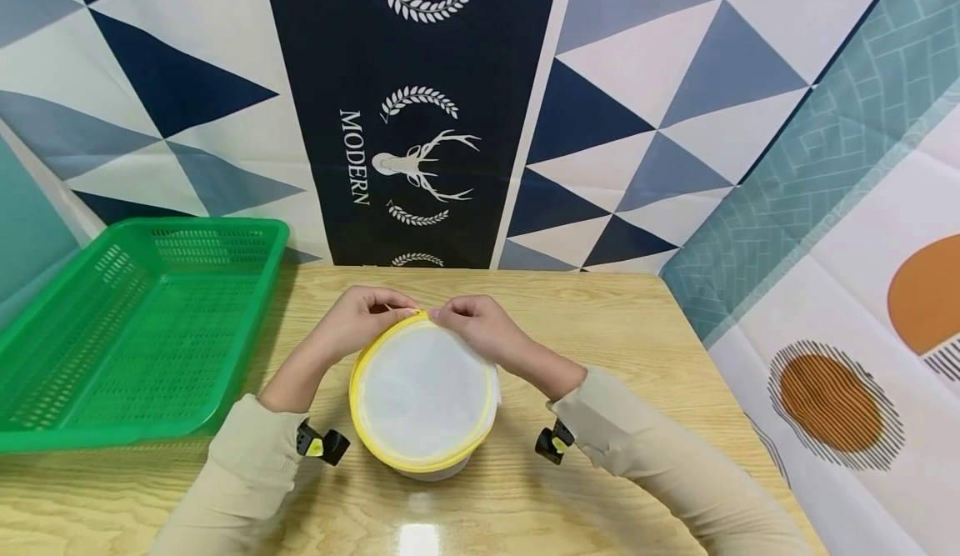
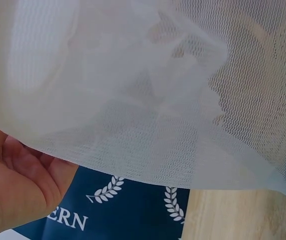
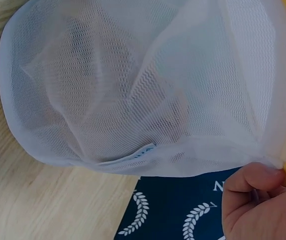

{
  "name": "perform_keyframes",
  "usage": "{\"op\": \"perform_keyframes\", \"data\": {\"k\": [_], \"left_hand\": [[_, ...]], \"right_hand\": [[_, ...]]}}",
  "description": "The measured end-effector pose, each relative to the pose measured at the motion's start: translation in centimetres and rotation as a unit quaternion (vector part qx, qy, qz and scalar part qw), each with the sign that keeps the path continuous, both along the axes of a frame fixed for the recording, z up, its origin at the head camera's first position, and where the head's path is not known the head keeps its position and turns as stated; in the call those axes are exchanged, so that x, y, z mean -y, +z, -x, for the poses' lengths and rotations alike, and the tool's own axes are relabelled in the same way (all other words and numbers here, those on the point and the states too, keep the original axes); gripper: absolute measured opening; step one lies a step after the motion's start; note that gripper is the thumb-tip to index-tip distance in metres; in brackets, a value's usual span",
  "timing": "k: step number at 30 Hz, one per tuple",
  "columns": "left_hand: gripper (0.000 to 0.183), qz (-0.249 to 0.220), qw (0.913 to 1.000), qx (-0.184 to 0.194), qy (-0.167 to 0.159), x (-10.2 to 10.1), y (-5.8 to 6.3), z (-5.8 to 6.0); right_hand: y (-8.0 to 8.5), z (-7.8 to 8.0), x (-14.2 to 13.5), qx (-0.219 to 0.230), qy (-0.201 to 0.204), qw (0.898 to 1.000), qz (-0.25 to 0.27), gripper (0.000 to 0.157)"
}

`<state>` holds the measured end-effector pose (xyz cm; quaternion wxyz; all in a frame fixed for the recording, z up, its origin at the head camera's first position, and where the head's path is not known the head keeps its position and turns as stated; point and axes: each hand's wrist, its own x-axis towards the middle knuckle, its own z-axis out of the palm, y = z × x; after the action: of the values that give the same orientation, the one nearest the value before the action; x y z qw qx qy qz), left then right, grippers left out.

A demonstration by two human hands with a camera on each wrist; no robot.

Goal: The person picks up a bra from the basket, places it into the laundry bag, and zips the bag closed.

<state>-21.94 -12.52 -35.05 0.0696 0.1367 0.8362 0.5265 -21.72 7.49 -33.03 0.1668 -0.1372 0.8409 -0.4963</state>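
Pinching the yellow rim (image 1: 356,398) with left hand (image 1: 363,320) and right hand (image 1: 483,325) close together, we have the mesh bag (image 3: 92,105) over the table (image 1: 600,306), its top (image 1: 426,393) seemingly covered, remaining fastening unclear.

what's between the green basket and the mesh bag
The head view shows the left forearm and a wrist camera between basket and bag, over the table.

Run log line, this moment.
left hand: pinches yellow rim, round white mesh bag | right hand: same rim | green rectangular plastic basket: left of bag
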Motion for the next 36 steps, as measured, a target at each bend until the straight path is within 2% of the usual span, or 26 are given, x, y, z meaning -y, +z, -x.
{"op": "perform_keyframes", "data": {"k": [9,16,22,30,36], "left_hand": [[0.021,-0.004,0.9998,-0.003,-0.017,-0.39,0.05,0.03],[0.018,0.011,0.9999,-0.007,-0.010,-0.61,0.07,0.15],[0.017,0.001,0.9999,-0.001,-0.017,-0.80,0.04,0.06],[0.017,0.006,0.9999,-0.001,-0.015,-0.78,0.09,-0.10],[0.019,0.003,0.9997,-0.004,-0.026,-0.78,-0.08,-0.17]], "right_hand": [[-0.06,0.45,-0.03,0.025,0.019,0.999,0.005,0.027],[-0.07,0.31,-0.25,0.023,0.027,0.999,0.001,0.031],[-0.08,0.18,-0.18,0.019,0.036,0.999,-0.003,0.032],[-0.29,0.14,-0.17,-0.005,0.047,0.999,-0.017,0.031],[-0.63,-0.03,-0.25,-0.021,0.056,0.998,-0.019,0.029]]}}
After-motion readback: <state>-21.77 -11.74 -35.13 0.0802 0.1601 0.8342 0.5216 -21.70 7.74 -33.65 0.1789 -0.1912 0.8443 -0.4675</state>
